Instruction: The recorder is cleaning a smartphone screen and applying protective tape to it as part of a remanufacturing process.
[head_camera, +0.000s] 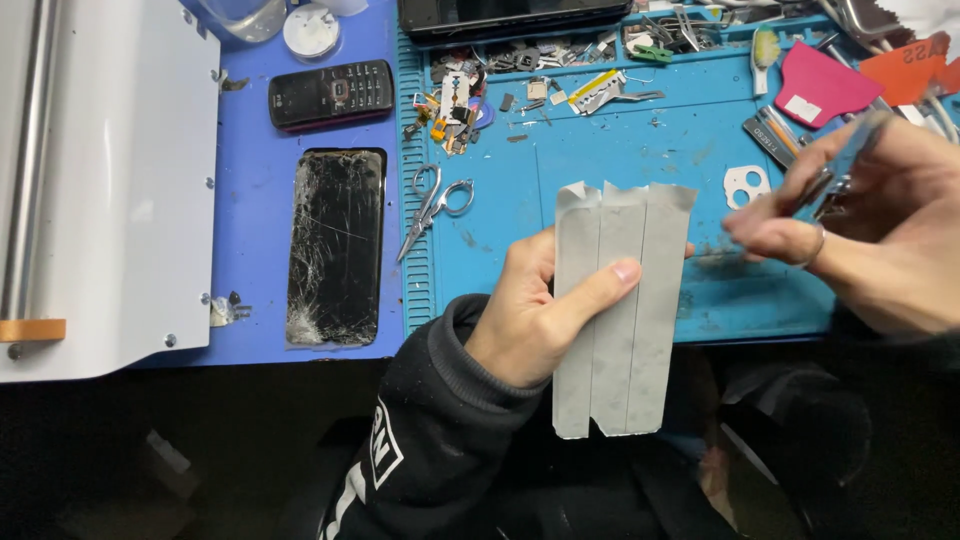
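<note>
- Nearest: left hand (525, 320), black sleeve, pinches a grey panel (620, 310) made of three long strips lying side by side. Thumb lies across the front, fingers go behind; clamped on the left edge about halfway up.
- Panel is held upright over the near edge of the blue mat (620, 150), its lower end hanging past the bench over the dark lap. Top edge ragged, as if torn.
- Handling, by the look: thin, light, likely tape or film. It keeps flat in the air, so somewhat stiff, but would probably crease or curl. A side-edge pinch, as now, looks safest; a sticky face cannot be ruled out.
- Right hand (860, 215), to the right and blurred, is closed around a small, partly metal tool (835, 175); its kind cannot be told.
- Farther left on the mat: small scissors (432, 205).
- Beyond the mat's left edge: a smartphone with a shattered screen (337, 245), and above it a black keypad phone (332, 93).
- Far edge: screws, small parts and a pink scraper (820, 85).
</note>
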